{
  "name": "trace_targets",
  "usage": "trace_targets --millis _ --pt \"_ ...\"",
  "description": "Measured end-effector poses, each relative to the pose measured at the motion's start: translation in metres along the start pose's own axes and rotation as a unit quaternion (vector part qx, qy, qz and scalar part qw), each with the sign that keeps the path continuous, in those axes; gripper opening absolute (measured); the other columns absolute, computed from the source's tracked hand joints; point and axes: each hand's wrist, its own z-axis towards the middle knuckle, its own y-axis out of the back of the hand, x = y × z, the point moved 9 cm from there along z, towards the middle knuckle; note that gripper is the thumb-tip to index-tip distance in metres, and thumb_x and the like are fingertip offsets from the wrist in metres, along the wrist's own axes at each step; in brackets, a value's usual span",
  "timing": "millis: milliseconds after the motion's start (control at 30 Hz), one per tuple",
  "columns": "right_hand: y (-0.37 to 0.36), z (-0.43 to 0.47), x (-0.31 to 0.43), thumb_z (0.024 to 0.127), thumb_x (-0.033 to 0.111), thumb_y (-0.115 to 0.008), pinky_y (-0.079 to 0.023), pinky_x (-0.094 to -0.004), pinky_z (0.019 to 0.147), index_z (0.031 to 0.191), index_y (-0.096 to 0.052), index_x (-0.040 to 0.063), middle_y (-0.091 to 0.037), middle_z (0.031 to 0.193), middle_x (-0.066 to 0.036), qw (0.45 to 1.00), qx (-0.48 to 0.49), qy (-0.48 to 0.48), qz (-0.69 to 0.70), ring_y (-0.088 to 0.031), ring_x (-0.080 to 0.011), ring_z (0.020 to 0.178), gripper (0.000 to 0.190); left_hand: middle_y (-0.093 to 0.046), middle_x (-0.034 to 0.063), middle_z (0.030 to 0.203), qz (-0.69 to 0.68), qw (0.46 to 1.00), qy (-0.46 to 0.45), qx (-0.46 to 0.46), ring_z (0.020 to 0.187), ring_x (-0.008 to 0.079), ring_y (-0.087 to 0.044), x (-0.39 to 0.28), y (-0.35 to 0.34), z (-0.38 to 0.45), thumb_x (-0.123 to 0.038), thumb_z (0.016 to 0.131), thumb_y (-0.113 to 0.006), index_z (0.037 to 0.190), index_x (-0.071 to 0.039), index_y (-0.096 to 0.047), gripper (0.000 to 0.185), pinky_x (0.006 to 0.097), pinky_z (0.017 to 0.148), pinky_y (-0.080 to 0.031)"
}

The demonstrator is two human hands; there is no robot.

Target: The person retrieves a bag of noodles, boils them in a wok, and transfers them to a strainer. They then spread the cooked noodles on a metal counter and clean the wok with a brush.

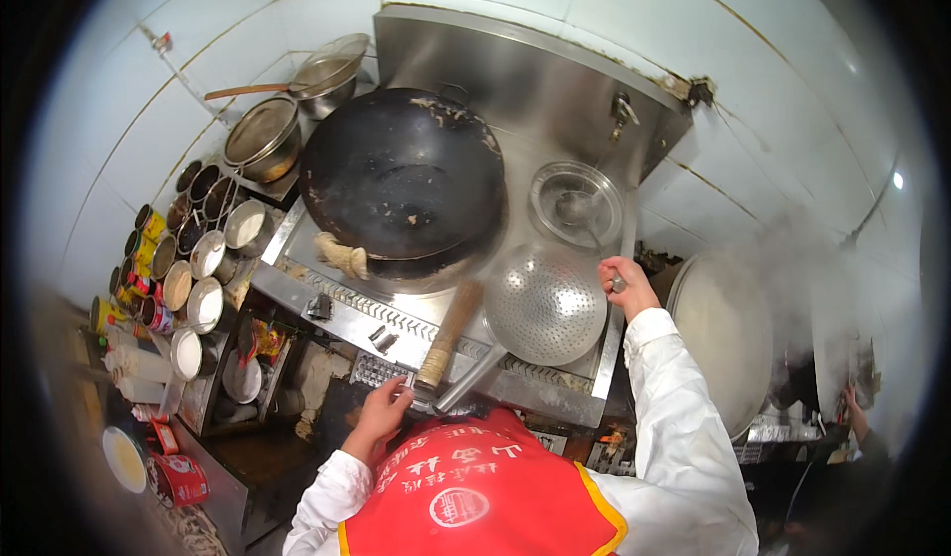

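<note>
My right hand [628, 283] is closed around the handle of a metal ladle [596, 240]. The ladle's bowl rests inside a round metal basin [536, 203] at the right of the range. By the front edge, my left hand [383, 411] hovers with loosely bent fingers and nothing visible in it. Nearest to it are the bound end of a bamboo wok brush [449, 333] and the handle of a perforated skimmer [548, 307], both lying on the steel range top. A large black wok [405, 173] sits on the burner, a folded cloth [342, 255] at its near rim.
Seasoning pots [205, 305] and cans crowd the left side. Sieves over metal bowls [264, 140] stand behind them. A steel backsplash [513, 73] with a tap [622, 114] closes the back. Right, steam rises around a large round lid [721, 341]; another person's hand [854, 411] shows beyond.
</note>
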Motion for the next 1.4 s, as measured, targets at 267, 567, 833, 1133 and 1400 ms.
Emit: trace_targets --millis 267,567,833,1133,1400 --pt "-0.082 -0.067 0.025 0.092 0.01 -0.054 -0.032 -0.0217 0.038 0.105 -0.056 0.0 -0.05 0.067 0.002 0.977 0.142 0.021 0.157 -0.043 -0.0056 0.046 0.017 -0.066 0.0114 0.109 -0.277 0.954 -0.001 -0.115 0.084 0.0153 -0.063 -0.04 0.112 0.097 -0.019 0.094 -0.064 0.138 0.002 -0.047 0.052 0.0272 0.067 -0.051" --pt "-0.155 -0.161 -0.01 0.093 0.01 -0.054 -0.033 -0.0238 0.036 0.114 -0.057 0.0 -0.053 0.07 -0.002 0.978 0.207 0.007 0.024 -0.044 -0.0076 0.044 0.024 -0.066 0.0107 0.097 -0.363 0.918 0.084 -0.134 0.082 0.0256 -0.068 -0.095 0.149 0.213 -0.028 0.093 -0.061 0.114 0.0 -0.057 0.035 0.0369 0.063 -0.059" --pt "-0.207 -0.209 -0.104 0.092 0.006 -0.058 -0.033 -0.0245 0.037 0.111 -0.056 0.001 -0.053 0.07 -0.002 0.967 0.152 -0.051 -0.199 -0.044 -0.0078 0.046 0.021 -0.066 0.0137 0.093 -0.34 0.924 0.072 -0.159 0.075 0.0278 -0.069 -0.084 0.159 0.232 -0.011 0.087 -0.054 0.107 0.003 -0.057 0.025 0.0386 0.059 -0.061" --pt "-0.308 -0.131 -0.161 0.092 0.005 -0.056 -0.034 -0.0259 0.038 0.108 -0.056 0.002 -0.053 0.071 -0.004 0.947 0.25 -0.127 0.158 -0.047 -0.0106 0.049 0.016 -0.064 0.0198 0.084 -0.305 0.918 0.023 -0.254 0.061 0.028 -0.067 -0.102 0.16 0.206 -0.011 0.084 -0.06 0.09 0.015 -0.059 0.026 0.0354 0.044 -0.056" --pt "-0.257 -0.126 -0.119 0.088 0.004 -0.062 -0.036 -0.0285 0.037 0.089 -0.056 0.003 -0.056 0.066 -0.004 0.965 0.091 0.071 -0.233 -0.051 -0.0123 0.045 0.006 -0.067 0.0123 0.09 -0.316 0.932 0.028 -0.177 0.072 0.0231 -0.069 -0.106 0.15 0.198 -0.024 0.092 -0.064 0.11 0.005 -0.059 0.034 0.0311 0.053 -0.057"
